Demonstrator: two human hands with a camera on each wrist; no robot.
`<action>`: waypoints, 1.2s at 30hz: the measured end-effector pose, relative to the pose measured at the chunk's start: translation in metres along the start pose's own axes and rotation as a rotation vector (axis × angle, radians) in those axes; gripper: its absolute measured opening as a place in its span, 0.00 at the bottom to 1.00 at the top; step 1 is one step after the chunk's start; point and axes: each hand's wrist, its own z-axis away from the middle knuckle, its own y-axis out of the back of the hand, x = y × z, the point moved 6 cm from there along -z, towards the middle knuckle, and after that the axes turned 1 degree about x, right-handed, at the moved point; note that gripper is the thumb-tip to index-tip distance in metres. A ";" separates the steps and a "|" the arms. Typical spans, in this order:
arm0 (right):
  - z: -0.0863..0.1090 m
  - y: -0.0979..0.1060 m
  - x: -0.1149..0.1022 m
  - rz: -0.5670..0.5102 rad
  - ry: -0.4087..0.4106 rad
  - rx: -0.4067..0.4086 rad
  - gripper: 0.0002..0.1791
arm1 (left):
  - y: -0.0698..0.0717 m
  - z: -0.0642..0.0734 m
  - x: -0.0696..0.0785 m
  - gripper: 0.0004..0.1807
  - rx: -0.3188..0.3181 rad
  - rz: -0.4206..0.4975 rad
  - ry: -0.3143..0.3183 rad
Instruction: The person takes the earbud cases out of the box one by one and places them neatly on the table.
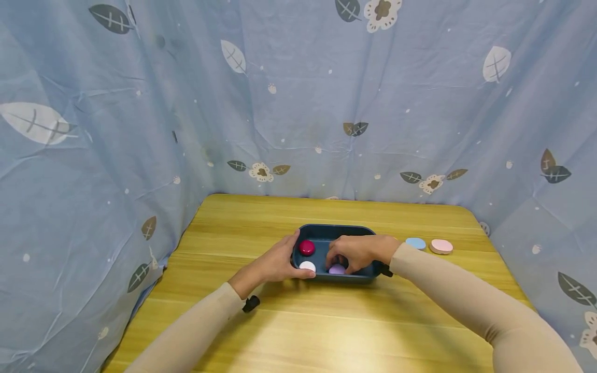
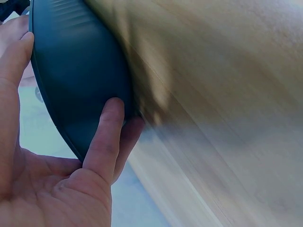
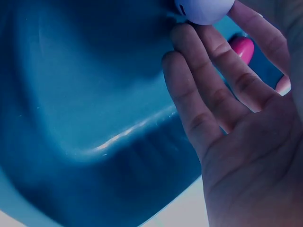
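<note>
A dark blue tray (image 1: 322,253) with rounded corners and raised walls sits on the table. At its left end my left hand (image 1: 276,262) grips the wall, thumb along the near rim; in the left wrist view, fingers lie against the tray's outside (image 2: 78,66). My right hand (image 1: 358,249) reaches inside and pinches a purple rounded case (image 1: 337,269) near the front wall. The right wrist view shows this purple case (image 3: 206,9), with a dark slot, at the fingertips. A glossy red round case (image 1: 307,248) and a white one (image 1: 307,266) lie at the tray's left.
Right of the tray, a light blue oval case (image 1: 415,243) and a pink one (image 1: 441,246) lie on the wooden table (image 1: 261,217). A yellow bit shows behind the right wrist. Patterned blue curtains (image 1: 303,103) hang around the table's back and sides.
</note>
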 end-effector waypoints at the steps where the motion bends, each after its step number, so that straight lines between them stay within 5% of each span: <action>1: 0.000 0.000 0.000 -0.001 -0.001 -0.001 0.22 | 0.000 0.000 0.000 0.77 0.000 0.001 0.000; 9: 0.002 0.000 0.005 -0.025 -0.032 0.013 0.21 | 0.000 -0.002 0.000 0.77 0.005 0.002 -0.001; 15: 0.013 0.005 0.007 -0.061 -0.037 0.106 0.23 | -0.001 -0.003 -0.001 0.77 0.000 0.000 0.007; 36: 0.103 0.021 0.034 -0.174 -0.114 0.511 0.22 | -0.002 -0.001 -0.001 0.78 0.005 -0.011 0.013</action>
